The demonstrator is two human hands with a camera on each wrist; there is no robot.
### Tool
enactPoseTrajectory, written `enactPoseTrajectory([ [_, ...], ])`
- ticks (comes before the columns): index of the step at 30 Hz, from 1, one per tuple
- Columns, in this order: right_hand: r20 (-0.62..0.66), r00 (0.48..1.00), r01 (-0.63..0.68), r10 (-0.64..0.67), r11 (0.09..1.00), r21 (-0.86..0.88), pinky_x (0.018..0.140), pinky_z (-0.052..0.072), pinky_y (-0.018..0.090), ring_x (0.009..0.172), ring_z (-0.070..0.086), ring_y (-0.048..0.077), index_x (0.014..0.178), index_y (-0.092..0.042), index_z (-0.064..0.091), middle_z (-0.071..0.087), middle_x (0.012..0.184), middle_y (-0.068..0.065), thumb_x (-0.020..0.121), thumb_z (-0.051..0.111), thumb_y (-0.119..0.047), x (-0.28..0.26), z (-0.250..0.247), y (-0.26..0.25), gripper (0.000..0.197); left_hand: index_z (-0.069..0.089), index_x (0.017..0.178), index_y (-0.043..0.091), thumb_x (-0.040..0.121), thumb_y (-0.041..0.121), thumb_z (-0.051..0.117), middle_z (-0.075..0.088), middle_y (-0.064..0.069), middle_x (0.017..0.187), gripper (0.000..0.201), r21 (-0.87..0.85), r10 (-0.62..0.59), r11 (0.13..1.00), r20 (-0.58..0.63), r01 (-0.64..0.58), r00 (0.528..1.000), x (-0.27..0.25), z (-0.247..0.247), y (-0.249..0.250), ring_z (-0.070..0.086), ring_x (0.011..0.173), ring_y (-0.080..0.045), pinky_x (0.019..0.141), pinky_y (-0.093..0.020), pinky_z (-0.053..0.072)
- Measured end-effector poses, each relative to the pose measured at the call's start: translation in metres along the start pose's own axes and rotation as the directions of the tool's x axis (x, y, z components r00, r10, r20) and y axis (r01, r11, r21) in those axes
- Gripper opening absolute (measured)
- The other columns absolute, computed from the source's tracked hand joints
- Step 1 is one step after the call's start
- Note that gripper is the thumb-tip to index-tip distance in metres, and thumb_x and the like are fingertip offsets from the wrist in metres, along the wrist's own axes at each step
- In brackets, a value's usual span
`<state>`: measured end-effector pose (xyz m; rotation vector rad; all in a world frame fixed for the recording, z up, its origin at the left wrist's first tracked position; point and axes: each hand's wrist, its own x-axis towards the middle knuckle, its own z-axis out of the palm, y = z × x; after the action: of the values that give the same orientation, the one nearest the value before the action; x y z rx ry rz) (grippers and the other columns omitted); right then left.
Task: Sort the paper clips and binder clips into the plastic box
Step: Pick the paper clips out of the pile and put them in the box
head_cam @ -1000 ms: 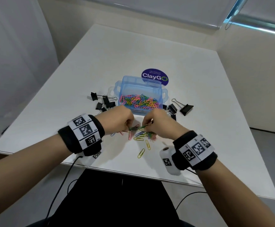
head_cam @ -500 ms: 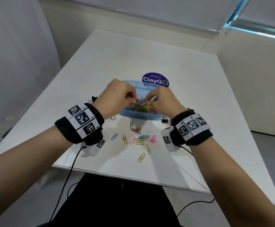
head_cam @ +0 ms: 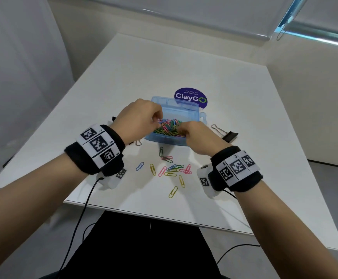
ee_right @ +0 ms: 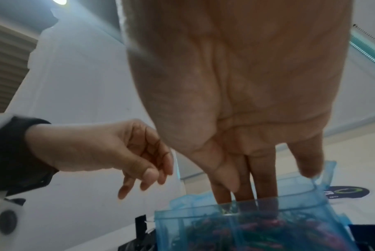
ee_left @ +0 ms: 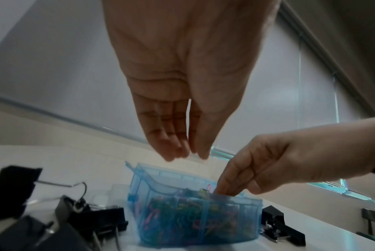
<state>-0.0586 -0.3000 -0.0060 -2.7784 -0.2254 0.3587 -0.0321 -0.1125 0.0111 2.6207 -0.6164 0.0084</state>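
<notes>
Both your hands are over the plastic box (head_cam: 175,125), left hand (head_cam: 139,117) slack-fingered and empty, right hand (head_cam: 196,135) dipping straight fingers into its clips, so the loose paper clips (head_cam: 170,170) lie behind them on the worktop (head_cam: 224,77), toward you, nearer your right.
</notes>
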Motion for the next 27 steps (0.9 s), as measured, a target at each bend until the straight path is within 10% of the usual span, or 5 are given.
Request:
enactPoseTrajectory([
  [8, -0.185, 0.963, 0.225, -0.195, 0.962, 0.158, 0.089, 0.049, 0.031, 0.095, 0.059, 0.018, 0.108, -0.006, 0.068, 0.068, 0.110, 0.010, 0.085, 0.043, 0.010, -0.026, 0.003, -0.020, 0.037, 0.066, 0.084, 0.004, 0.067, 0.015, 0.075, 0.067, -0.013, 0.084, 0.022, 0.282, -0.122, 0.959, 0.474, -0.020, 0.872, -0.033, 0.011, -0.006, 0.058, 0.060, -0.024, 0.056, -0.025, 0.044],
  [13, 0.151, 0.922, 0.351, -0.355, 0.935, 0.052, 0.081, 0.044, 0.034, 0.106, 0.058, 0.031, 0.102, -0.002, 0.065, 0.063, 0.114, 0.014, 0.072, 0.040, 0.018, -0.032, 0.032, -0.024, 0.044, 0.068, 0.076, 0.003, 0.065, 0.001, 0.067, 0.070, -0.015, 0.081, 0.011, 0.259, -0.082, 0.964, 0.493, -0.056, 0.866, -0.037, 0.034, -0.001, 0.066, 0.084, -0.031, 0.063, -0.031, 0.047],
  [18, 0.209, 0.911, 0.328, -0.355, 0.932, 0.152, 0.079, 0.041, 0.008, 0.092, 0.054, -0.004, 0.107, -0.024, 0.069, 0.068, 0.116, -0.010, 0.066, 0.038, 0.021, -0.047, 0.032, -0.007, 0.068, 0.068, 0.088, 0.009, 0.071, 0.007, 0.067, 0.070, -0.007, 0.085, 0.017, 0.149, 0.065, 0.979, 0.419, -0.139, 0.906, -0.036, 0.041, 0.009, 0.062, 0.079, -0.024, 0.064, -0.028, 0.045],
  [22, 0.123, 0.970, 0.203, -0.208, 0.978, 0.050, 0.085, 0.044, 0.027, 0.106, 0.054, 0.021, 0.118, -0.018, 0.060, 0.061, 0.111, 0.002, 0.078, 0.061, -0.006, -0.061, 0.025, 0.003, 0.043, 0.049, 0.117, 0.016, 0.062, 0.042, 0.077, 0.055, -0.003, 0.109, 0.067, 0.101, 0.059, 0.988, 0.459, -0.118, 0.886, -0.042, 0.042, 0.009, 0.058, 0.097, -0.024, 0.080, -0.036, 0.051],
  [27, 0.220, 0.974, -0.021, 0.049, 0.991, -0.128, 0.087, 0.048, 0.038, 0.104, 0.038, 0.022, 0.119, -0.011, 0.043, 0.035, 0.109, 0.005, 0.049, 0.083, -0.046, -0.071, 0.035, -0.001, 0.088, 0.044, 0.115, 0.012, 0.051, 0.052, 0.082, 0.042, -0.005, 0.107, 0.085, 0.194, 0.055, 0.966, 0.488, -0.170, 0.871, -0.053, 0.050, 0.026, 0.054, 0.080, -0.025, 0.067, -0.035, 0.049],
])
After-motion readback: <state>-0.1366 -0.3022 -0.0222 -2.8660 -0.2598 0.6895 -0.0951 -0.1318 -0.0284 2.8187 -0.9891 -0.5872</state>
